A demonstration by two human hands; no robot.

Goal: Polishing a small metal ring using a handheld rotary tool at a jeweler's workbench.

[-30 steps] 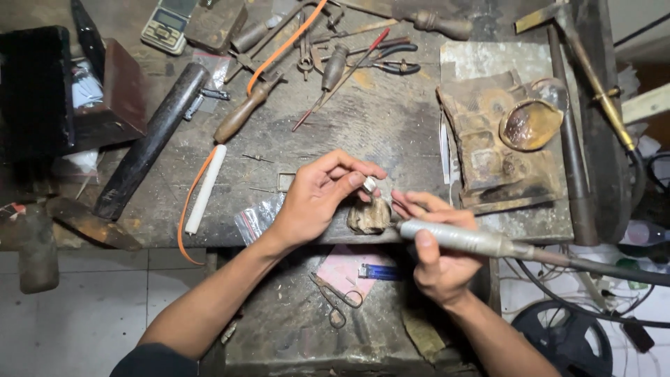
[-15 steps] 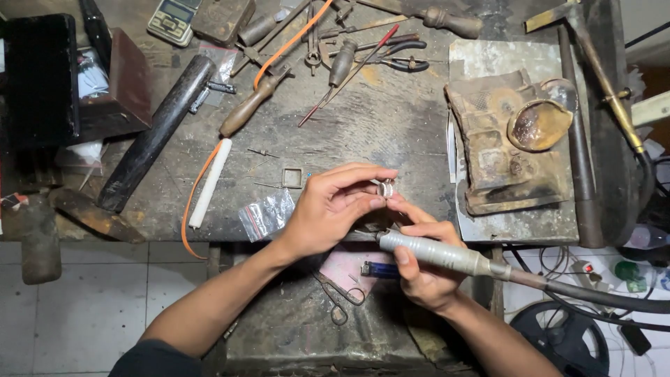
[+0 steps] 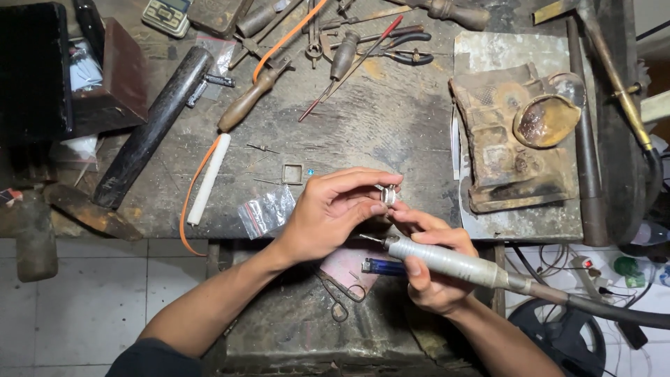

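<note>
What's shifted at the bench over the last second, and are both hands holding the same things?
The left hand has turned the small silver ring up between its fingertips, clear of the wooden peg it sat by a second ago. The right hand has drawn the rotary handpiece down and back, so its tip now sits below the ring. Both grips are unchanged. The tools on the bench lie as before.

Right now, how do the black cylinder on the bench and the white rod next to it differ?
The black cylinder is far thicker and longer than the white rod. The black cylinder is dark and scuffed, while the white rod is pale and smooth. An orange cord runs along the white rod; none follows the black cylinder. Both lie flat on the workbench, slanted the same way, away from the left hand and right hand.
</note>
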